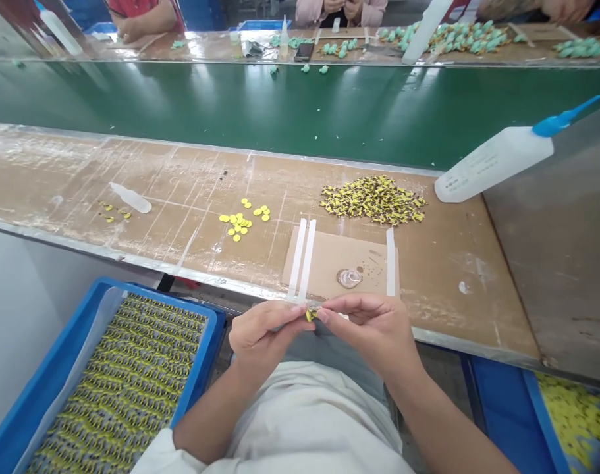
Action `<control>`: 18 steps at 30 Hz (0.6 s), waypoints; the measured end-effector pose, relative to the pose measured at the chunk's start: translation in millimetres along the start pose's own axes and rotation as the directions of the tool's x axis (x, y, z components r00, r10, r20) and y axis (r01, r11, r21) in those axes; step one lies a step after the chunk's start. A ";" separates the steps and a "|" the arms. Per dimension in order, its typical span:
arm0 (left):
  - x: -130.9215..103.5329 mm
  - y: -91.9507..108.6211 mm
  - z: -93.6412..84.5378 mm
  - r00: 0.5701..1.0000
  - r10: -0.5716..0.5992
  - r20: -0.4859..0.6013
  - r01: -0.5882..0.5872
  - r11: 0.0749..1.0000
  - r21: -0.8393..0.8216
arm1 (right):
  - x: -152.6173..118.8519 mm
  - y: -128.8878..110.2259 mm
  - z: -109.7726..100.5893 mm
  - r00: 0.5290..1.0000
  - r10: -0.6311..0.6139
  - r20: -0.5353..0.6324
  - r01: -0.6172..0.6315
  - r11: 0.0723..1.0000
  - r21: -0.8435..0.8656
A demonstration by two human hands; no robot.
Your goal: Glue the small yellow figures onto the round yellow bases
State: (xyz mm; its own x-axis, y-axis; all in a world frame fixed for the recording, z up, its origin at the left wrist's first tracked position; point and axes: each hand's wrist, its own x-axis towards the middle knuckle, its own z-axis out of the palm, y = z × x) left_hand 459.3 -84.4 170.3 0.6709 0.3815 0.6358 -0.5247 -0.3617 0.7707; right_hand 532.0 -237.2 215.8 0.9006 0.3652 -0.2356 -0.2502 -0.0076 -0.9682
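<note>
Close in front of my body, just off the bench edge, my left hand (pixel 270 329) pinches a small yellow disc (pixel 309 315) between thumb and fingertips. My right hand (pixel 371 322) meets it from the other side, its thumb and forefinger closed on a tiny yellow and dark piece (pixel 316 313) at the disc. The fingertips partly hide both pieces, and I cannot tell whether they are joined. Beyond my hands lies a taped cardboard sheet (pixel 324 263) bearing a patch of clear, glue-like residue (pixel 349 278).
Farther back are a pile of small yellow-and-dark pieces (pixel 373 199), loose yellow discs (pixel 238 224) and a blue-tipped bottle (pixel 497 163). A small bottle (pixel 132 197) lies left. Blue trays (pixel 99 289) flank me below. Past the green belt (pixel 205 105), people work beside mint-coloured pieces (pixel 470 39).
</note>
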 end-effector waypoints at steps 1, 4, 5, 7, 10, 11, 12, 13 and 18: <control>-0.3 0.2 -1.4 1.000 0.000 -0.003 0.000 1.000 -0.013 | -0.6 -0.3 2.2 1.000 0.005 0.001 -0.005 1.000 0.000; -0.4 1.1 -5.9 1.000 -0.011 0.007 0.012 0.999 -0.037 | -1.5 1.4 6.7 1.000 0.021 0.008 -0.021 1.000 -0.008; -0.4 1.5 -7.8 1.000 -0.012 0.008 0.013 0.999 -0.034 | -1.2 2.9 7.8 1.000 0.027 0.012 -0.027 1.000 -0.014; -1.5 1.7 -12.8 1.000 -0.015 0.001 0.015 1.000 -0.007 | 0.5 7.1 10.6 0.999 0.035 0.021 -0.035 0.999 -0.021; -9.0 0.2 -24.8 0.996 -0.080 -0.030 0.081 0.996 0.031 | 4.8 15.1 19.6 0.997 0.049 0.066 -0.048 0.999 -0.017; -13.5 -0.5 -30.1 0.990 -0.130 -0.049 0.132 0.991 0.032 | 6.0 18.1 24.6 0.995 0.056 0.087 -0.054 0.998 -0.017; -18.9 -0.8 -35.9 0.981 -0.183 -0.068 0.185 0.982 0.027 | 6.9 21.1 30.7 0.992 0.063 0.112 -0.061 0.998 -0.024; -25.1 -0.5 -42.1 0.968 -0.234 -0.089 0.236 0.972 0.019 | 7.2 24.3 37.7 0.988 0.071 0.137 -0.066 0.997 -0.038; -60.9 8.0 -76.2 0.872 -0.432 -0.229 0.419 0.902 -0.104 | 2.8 42.4 82.1 0.954 0.145 0.262 -0.091 0.974 -0.208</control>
State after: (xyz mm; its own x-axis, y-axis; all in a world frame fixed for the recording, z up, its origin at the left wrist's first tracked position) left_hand 374.3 -45.8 141.0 0.6919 0.6838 0.2316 -0.2465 -0.0778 0.9660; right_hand 494.8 -160.1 181.1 0.7299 0.5911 -0.3432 -0.2515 -0.2347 -0.9390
